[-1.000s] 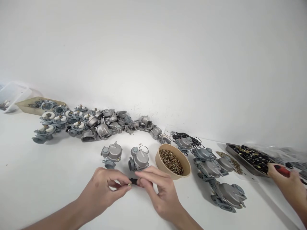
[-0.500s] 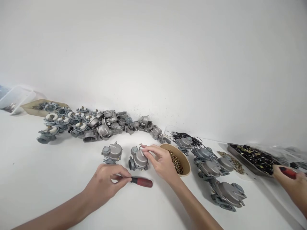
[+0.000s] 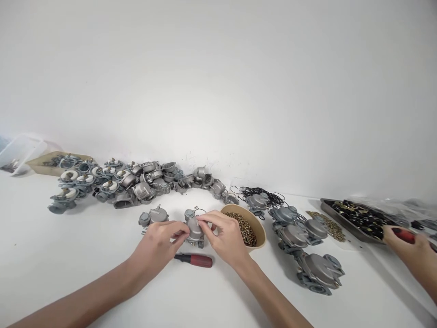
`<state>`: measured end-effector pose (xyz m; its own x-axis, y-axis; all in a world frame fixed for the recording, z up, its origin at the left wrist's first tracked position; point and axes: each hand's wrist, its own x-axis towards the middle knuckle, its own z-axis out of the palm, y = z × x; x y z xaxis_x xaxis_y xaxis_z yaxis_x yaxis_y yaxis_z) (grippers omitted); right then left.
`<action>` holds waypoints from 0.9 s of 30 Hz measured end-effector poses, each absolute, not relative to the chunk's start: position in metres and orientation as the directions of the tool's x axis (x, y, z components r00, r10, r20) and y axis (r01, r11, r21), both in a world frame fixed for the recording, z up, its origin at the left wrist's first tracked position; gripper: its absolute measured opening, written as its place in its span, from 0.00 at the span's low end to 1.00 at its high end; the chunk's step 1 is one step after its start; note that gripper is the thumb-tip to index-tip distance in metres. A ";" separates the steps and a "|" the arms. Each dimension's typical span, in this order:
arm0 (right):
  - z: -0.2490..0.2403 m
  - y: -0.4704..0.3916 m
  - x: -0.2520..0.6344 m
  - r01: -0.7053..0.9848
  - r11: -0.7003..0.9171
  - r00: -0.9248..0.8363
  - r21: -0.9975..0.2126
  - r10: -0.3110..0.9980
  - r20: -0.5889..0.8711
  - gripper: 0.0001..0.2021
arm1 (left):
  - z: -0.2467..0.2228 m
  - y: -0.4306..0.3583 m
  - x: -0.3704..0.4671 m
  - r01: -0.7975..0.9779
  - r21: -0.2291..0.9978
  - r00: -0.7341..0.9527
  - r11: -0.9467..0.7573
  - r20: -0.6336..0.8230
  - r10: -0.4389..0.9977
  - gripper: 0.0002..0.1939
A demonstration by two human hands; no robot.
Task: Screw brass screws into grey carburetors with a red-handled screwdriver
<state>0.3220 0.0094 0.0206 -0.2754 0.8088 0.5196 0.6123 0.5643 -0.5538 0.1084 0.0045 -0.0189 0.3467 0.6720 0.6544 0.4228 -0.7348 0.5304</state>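
A grey metal carburetor (image 3: 195,230) stands on the white table between my hands. My left hand (image 3: 160,243) reaches its left side, with thumb and forefinger pinched together; what they hold is hidden. On the other side, my right hand (image 3: 227,234) has its fingertips closed at the top of the body, and I cannot make out what is in them. A thin dark wire loop (image 3: 200,209) shows just behind the right fingers. In front lies a screwdriver (image 3: 200,260) with a red and black handle. A second carburetor (image 3: 155,214) sits behind my left hand.
A tan bowl of brass-coloured screws (image 3: 242,225) stands beside my right hand. Several assembled carburetors (image 3: 317,269) occupy the right. Carburetor parts (image 3: 143,191) are piled along the wall, near black looped wires (image 3: 264,196). Another person's hand (image 3: 408,246) grips a red-handled tool by a dark tray (image 3: 327,205).
My left hand has moved up and away from the screwdriver to the carburetor's side. My right hand stays at the carburetor's top. The whole view has shifted slightly.
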 end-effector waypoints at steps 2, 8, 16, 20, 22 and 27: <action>0.022 0.006 0.322 0.636 0.539 -0.249 -0.553 0.821 0.514 0.10 | -0.024 0.006 0.110 0.450 0.524 0.350 -0.723 0.641 0.683 0.09; 0.020 0.008 0.330 0.526 0.338 -0.047 -0.780 0.928 0.370 0.07 | -0.034 0.008 0.112 0.502 0.564 0.298 -0.656 0.599 0.743 0.06; 0.011 0.016 0.346 0.427 0.230 0.011 -0.874 0.966 0.259 0.13 | -0.034 0.013 0.116 0.521 0.570 0.261 -0.636 0.603 0.754 0.08; 0.009 0.015 0.351 0.439 0.191 -0.022 -0.878 0.979 0.202 0.14 | -0.034 0.012 0.116 0.532 0.568 0.263 -0.628 0.594 0.760 0.08; 0.010 0.014 0.352 0.438 0.190 -0.059 -0.879 0.981 0.183 0.14 | -0.034 0.010 0.116 0.529 0.573 0.266 -0.626 0.589 0.763 0.08; 0.011 0.012 0.350 0.434 0.218 -0.121 -0.874 0.976 0.184 0.14 | -0.036 0.009 0.115 0.516 0.590 0.272 -0.621 0.575 0.772 0.08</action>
